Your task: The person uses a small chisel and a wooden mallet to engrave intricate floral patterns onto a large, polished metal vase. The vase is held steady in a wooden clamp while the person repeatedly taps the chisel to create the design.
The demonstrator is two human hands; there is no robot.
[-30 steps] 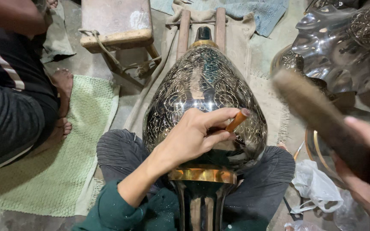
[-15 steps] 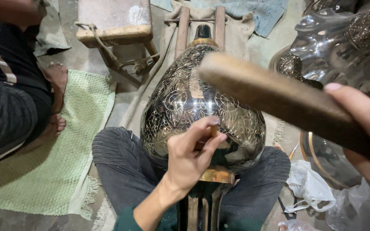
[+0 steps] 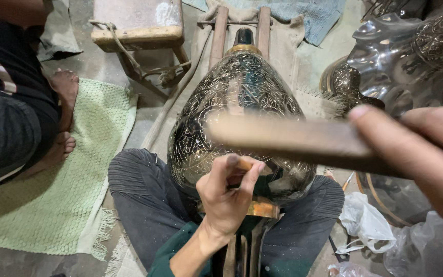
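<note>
A large engraved metal vase (image 3: 237,102) lies on a wooden stand between my legs, its neck pointing away from me. My left hand (image 3: 226,195) grips a small chisel (image 3: 245,164) with its tip against the lower part of the vase. Close to the camera, my right hand (image 3: 421,154) holds a wooden mallet (image 3: 288,137) by its handle. The blurred mallet hangs across the vase just above the chisel.
Another person sits at the left, bare feet (image 3: 65,118) on a green mat (image 3: 42,205). A wooden stool (image 3: 137,23) stands behind it. Shiny engraved metalware (image 3: 411,51) piles up at the right. Plastic bags (image 3: 365,220) lie by my right knee.
The mallet has swung from far right down across the vase toward the chisel. My left hand has shifted the chisel lower on the vase.
</note>
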